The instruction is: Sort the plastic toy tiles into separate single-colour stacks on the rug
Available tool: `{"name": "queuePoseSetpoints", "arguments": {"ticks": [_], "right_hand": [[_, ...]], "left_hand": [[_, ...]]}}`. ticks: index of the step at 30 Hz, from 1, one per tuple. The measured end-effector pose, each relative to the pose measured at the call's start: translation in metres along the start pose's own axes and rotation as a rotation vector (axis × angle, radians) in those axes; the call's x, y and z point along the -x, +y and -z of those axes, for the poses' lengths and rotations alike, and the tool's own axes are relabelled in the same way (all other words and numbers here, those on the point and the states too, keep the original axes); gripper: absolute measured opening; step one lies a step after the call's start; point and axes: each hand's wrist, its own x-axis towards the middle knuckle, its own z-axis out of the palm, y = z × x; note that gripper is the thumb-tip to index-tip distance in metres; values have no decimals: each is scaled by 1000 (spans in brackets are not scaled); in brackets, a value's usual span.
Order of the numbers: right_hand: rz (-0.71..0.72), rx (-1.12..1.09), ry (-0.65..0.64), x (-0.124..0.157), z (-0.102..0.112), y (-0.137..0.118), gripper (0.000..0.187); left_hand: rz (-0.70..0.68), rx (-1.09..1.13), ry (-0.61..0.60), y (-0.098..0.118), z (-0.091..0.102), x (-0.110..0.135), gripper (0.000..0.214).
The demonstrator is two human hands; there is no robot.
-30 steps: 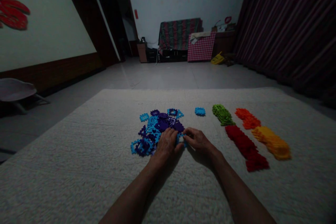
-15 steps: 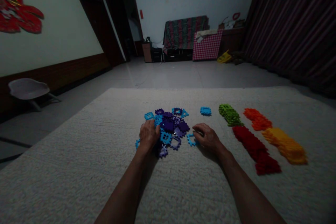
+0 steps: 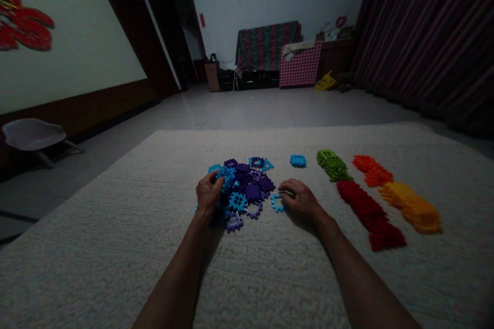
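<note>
A loose heap of purple and blue toothed plastic building tiles lies on the pale textured cover. At its left side my left hand is closed, thumb and fingers pinching a blue building tile that looks tilted up from the heap. My right hand is to the right of the heap, fingers curled over the edge of a light-blue frame tile lying flat; the fingertips partly hide it. Apart from the heap, a blue tile stack sits farther back.
To the right stand rows of tiles: green, orange, red and yellow. The pale cover ends before a tiled floor. A white chair is at the left, dark curtains at the right.
My left hand has come up slightly, with a blue tile now tilted at its fingertips. My right hand stays at the light-blue frame tile. The whole view has shifted a little.
</note>
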Motion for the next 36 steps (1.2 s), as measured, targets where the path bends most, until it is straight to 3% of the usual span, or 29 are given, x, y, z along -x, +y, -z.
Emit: {"name": "queuePoseSetpoints", "arguments": {"ticks": [4, 8, 11, 15, 20, 25, 27, 31, 34, 36], "right_hand": [[14, -96, 11, 0, 0, 4, 16], [-236, -347, 100, -2, 4, 8, 21], [-442, -516, 145, -3, 6, 9, 30], [-426, -498, 147, -3, 6, 8, 30], [-382, -482, 115, -2, 5, 8, 29], [-392, -474, 78, -3, 12, 8, 30], [-368, -439, 18, -2, 19, 6, 32], [-271, -392, -223, -1, 33, -1, 43], [-196, -285, -338, 3, 40, -9, 57], [-114, -190, -347, 9, 42, -19, 65]], "left_hand": [[41, 206, -51, 14, 2, 7, 34], [91, 346, -310, 39, -5, 29, 39], [106, 353, -508, 52, -22, 54, 39], [95, 393, -709, 52, -54, 83, 35], [-126, 273, -613, 37, -84, 95, 36], [-502, 10, -331, 40, -80, 92, 31], [-593, -54, -283, 43, -75, 93, 25], [-670, -173, -376, 40, -67, 105, 19], [-799, -221, -573, 35, -62, 118, 12], [-887, -239, -675, 32, -59, 124, 10]]}}
